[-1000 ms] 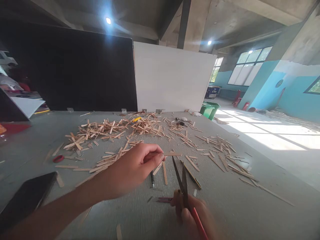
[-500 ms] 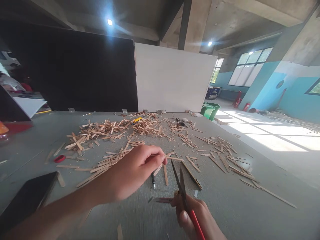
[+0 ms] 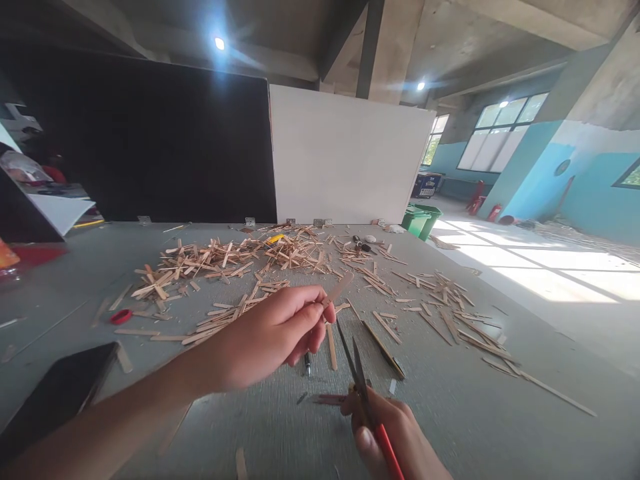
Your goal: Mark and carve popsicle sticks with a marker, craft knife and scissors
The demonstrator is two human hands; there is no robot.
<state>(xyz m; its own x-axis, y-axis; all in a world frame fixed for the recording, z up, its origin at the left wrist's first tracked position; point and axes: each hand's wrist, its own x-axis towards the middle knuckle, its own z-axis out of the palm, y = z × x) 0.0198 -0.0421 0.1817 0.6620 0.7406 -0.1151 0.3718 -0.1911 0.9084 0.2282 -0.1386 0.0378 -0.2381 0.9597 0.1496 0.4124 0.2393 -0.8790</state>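
Observation:
Between its thumb and fingers, my left hand (image 3: 280, 333) pinches a wooden stick (image 3: 340, 287) that points up and to the right. My right hand (image 3: 387, 427) is wrapped round red-handled scissors (image 3: 360, 373), whose blades are slightly apart and lie just below my left hand, not touching the stick. A thin pinkish item (image 3: 330, 399) pokes out to the left of my right hand. Beneath my left hand are a loose stick (image 3: 332, 347) and a dark pen (image 3: 307, 363), partly hidden.
Piles of wooden sticks (image 3: 205, 260) spread over the grey table (image 3: 280, 433). A red ring (image 3: 121, 317) and a black phone-like slab (image 3: 65, 380) lie left, a dark-tipped strip (image 3: 383, 350) right. Black and white panels (image 3: 345, 153) stand behind.
My left hand has turned, and the stick in it now points upward with its flat side showing. The scissor blades have come closer together and dipped slightly.

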